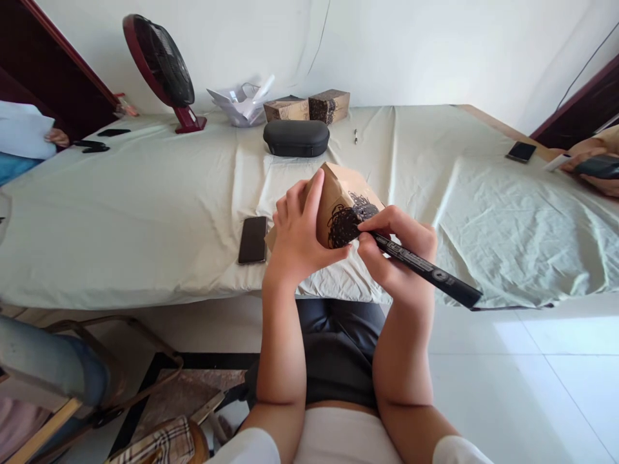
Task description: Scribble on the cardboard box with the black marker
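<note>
A brown cardboard box is tilted up near the table's front edge, with dense black scribbles over one corner and the two faces beside it. My left hand grips the box from its left side, fingers on the upper face and thumb stretched below the scribbled patch. Between the thumb and fingers of my right hand is a black marker pen. Its tip end is at the scribbled corner, mostly hidden by my fingertips, and its barrel slants down to the right.
On the cloth-covered table lie a phone, a black case and a small pen. Behind stand two scribbled boxes, a white basket and a fan. Other people's hands show at both sides.
</note>
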Available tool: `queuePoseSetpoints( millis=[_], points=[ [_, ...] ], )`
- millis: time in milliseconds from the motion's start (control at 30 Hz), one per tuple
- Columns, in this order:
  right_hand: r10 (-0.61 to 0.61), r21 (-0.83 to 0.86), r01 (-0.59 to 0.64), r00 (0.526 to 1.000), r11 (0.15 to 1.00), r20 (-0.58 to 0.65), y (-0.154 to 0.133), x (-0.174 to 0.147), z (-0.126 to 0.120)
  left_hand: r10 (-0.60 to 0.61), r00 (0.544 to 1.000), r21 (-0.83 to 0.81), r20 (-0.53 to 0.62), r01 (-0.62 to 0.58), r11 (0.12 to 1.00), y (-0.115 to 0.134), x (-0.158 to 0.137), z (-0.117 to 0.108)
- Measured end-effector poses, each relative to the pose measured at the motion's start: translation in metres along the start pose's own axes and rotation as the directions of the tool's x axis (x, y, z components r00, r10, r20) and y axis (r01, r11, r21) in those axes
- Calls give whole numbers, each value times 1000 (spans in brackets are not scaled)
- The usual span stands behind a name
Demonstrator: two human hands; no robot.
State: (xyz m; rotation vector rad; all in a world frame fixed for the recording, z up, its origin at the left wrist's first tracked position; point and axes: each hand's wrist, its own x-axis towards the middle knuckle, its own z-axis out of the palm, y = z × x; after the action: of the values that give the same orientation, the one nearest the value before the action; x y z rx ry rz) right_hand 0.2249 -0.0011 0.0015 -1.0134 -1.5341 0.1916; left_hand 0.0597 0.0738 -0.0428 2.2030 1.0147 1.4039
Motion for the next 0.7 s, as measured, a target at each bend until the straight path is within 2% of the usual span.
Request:
queuePoseSetpoints(
  millis=[233,433,600,700],
  points=[
    [46,19,-44,993,999,-106,5,-3,3,-3,1000,24,19,3,1000,9,1,5],
    [26,62,-14,979,998,-204,10,-3,10,-32,999,21,27,31,999,10,-1,-1],
    [94,83,-83,986,993,-136,17,0,6,-11,1000,19,29,11,1000,8,-2,-5],
    [145,126,-128,980,984,-139,22,2,5,1,999,48,43,-3,999,7,-2,-7]
  ],
)
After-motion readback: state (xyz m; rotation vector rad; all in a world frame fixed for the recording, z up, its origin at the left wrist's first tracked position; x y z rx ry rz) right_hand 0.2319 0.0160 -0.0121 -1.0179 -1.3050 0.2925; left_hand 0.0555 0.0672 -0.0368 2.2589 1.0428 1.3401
